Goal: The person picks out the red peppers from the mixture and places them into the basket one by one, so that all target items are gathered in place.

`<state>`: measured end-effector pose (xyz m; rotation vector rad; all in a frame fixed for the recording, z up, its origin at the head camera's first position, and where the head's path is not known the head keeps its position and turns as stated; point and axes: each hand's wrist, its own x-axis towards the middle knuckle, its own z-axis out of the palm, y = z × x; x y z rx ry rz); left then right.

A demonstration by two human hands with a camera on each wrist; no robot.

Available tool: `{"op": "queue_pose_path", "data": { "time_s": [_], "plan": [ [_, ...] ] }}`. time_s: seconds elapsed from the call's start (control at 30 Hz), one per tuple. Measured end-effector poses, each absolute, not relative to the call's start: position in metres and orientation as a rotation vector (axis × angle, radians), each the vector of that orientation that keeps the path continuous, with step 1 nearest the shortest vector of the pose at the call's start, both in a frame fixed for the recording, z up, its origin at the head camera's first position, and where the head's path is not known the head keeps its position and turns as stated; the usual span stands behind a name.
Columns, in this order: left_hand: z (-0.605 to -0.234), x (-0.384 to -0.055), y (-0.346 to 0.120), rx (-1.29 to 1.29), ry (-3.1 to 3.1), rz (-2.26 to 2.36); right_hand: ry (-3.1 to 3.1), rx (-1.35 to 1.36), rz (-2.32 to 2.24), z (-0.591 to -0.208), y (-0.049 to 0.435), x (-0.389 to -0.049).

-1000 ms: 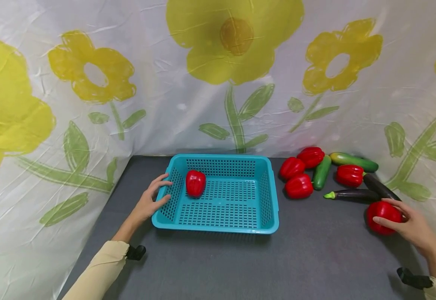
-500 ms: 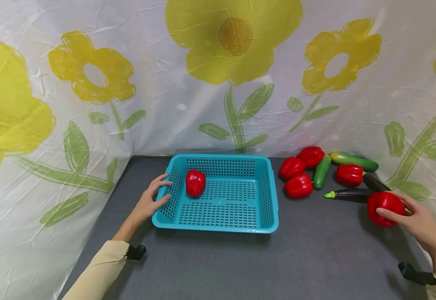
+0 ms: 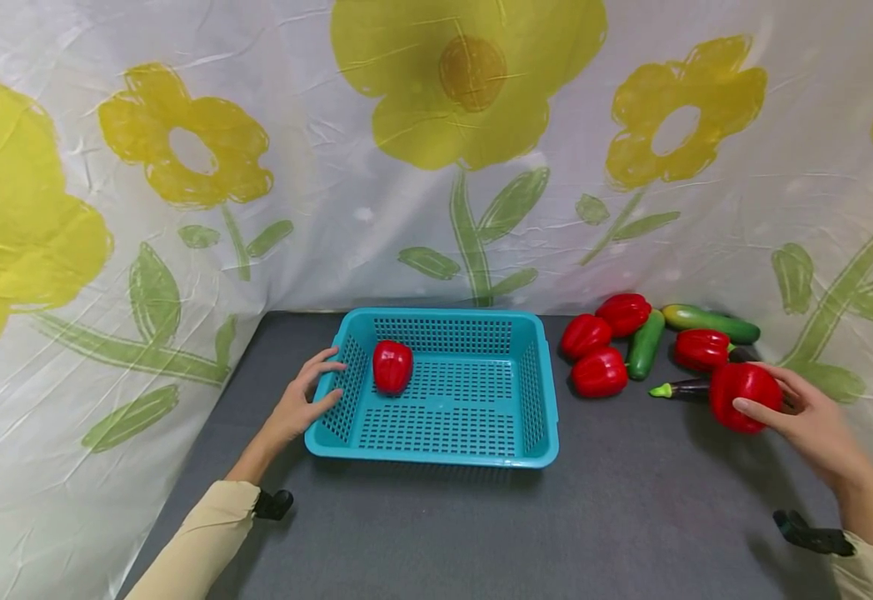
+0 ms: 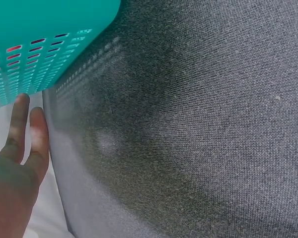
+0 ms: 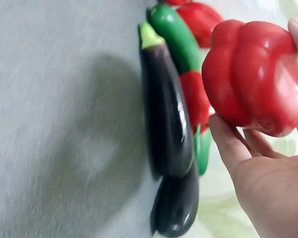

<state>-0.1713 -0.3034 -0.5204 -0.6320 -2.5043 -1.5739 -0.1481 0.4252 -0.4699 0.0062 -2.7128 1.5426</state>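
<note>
A turquoise perforated plastic basket (image 3: 431,458) stands on the dark grey table, with one red bell pepper (image 3: 392,367) inside at its left. My left hand (image 3: 301,400) rests at the basket's left rim, thumb and a finger reaching over it; in the left wrist view two straight fingers (image 4: 38,139) lie outside the perforated wall. At the right, my right hand (image 3: 811,417) grips another red bell pepper (image 3: 742,397) between thumb and fingers, raised above the table. An eggplant (image 5: 166,114) with a green cap lies below it, partly hidden by the pepper in the head view.
Right of the basket lie several red bell peppers (image 3: 599,372), a green cucumber (image 3: 644,344) and a yellow-tipped green one (image 3: 710,322). A second eggplant (image 5: 176,203) lies against the first. A white flowered cloth (image 3: 316,208) hangs behind and beside the table.
My right hand has lifted the red bell pepper off the table and carried it leftward and back, over the eggplants. The left hand and basket have stayed in place.
</note>
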Motion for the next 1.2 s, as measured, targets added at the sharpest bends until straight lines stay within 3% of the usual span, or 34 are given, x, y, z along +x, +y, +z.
{"op": "queue_pose_path", "data": {
  "time_s": [0.53, 1.2],
  "plan": [
    [-0.521, -0.172, -0.303, -0.610, -2.510, -1.549, -2.576, 0.237, 1.873, -0.462, 0.371, -0.175],
    [-0.519, -0.170, -0.302, -0.620, -2.501, -1.563, -2.612, 0.419, 1.958, -0.460, 0.312, -0.206]
  ]
}}
